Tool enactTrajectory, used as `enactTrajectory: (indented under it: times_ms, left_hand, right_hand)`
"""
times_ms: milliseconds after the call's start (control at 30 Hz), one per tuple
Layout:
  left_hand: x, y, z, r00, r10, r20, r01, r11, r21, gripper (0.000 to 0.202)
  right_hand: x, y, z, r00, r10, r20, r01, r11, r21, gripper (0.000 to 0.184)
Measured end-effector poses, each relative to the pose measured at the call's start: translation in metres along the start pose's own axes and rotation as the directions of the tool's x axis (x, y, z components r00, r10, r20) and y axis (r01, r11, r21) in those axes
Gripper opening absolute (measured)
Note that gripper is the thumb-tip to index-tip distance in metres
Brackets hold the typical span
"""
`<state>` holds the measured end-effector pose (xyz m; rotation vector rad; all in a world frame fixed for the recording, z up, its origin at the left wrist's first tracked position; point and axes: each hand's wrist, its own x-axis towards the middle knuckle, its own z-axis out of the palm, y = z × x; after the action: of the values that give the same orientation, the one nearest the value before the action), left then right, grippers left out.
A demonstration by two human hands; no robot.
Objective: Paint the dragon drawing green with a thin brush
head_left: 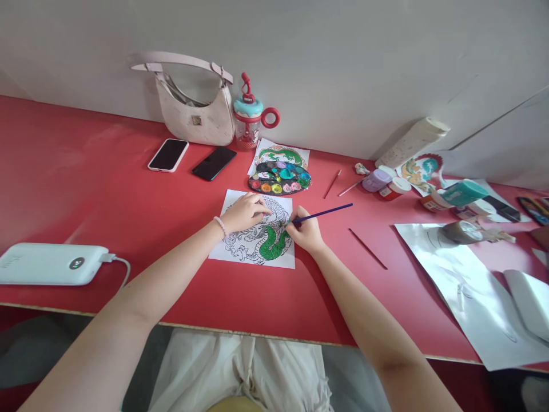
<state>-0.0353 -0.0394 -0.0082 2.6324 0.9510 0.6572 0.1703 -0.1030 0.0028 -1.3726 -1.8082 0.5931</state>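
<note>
A sheet with a printed dragon drawing [240, 249] lies flat on the red table, part of the dragon's body painted green. My left hand [247, 213], a beaded bracelet at its wrist, rests open on the sheet's upper left. At the sheet's right edge, my right hand [306, 232] is closed around a paintbrush with a dark blue handle [330, 212]. The brush's tip is hard to make out near the green area. Just behind the sheet sits a dark palette [278, 186] with wells of many colours, overlapping another painted dragon sheet [262, 150].
Behind stand a white handbag [195, 123] and a red-handled cup [247, 129], with two phones [169, 155] before them. A power bank [51, 264] lies left. Rightward are loose brushes [368, 249], several paint jars [394, 189], a paper roll [412, 143] and a large sheet [463, 303].
</note>
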Motion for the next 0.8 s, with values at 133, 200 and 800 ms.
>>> enactTrajectory:
  times_ms: [133,200,800]
  left_hand:
    - [0.0000,0.0002,-0.0001,1.000,-0.008,0.002,0.008,1.000,-0.002,0.029]
    - [0.0000,0.0004,-0.0002,1.000,-0.007,0.002,0.007,1.000,-0.003,0.029]
    - [0.0002,0.0011,-0.0015,1.000,-0.011,0.006,0.011,1.000,-0.005,0.027]
  right_hand:
    - [-0.0005,-0.0006,-0.0003,1.000,-0.003,0.005,0.003,1.000,-0.011,0.012]
    - [-0.0008,-0.0010,0.0000,1.000,-0.006,-0.009,0.006,1.000,-0.004,0.011]
    - [-0.0010,-0.0004,0.0005,0.999,-0.041,-0.008,0.041,0.999,-0.027,0.013]
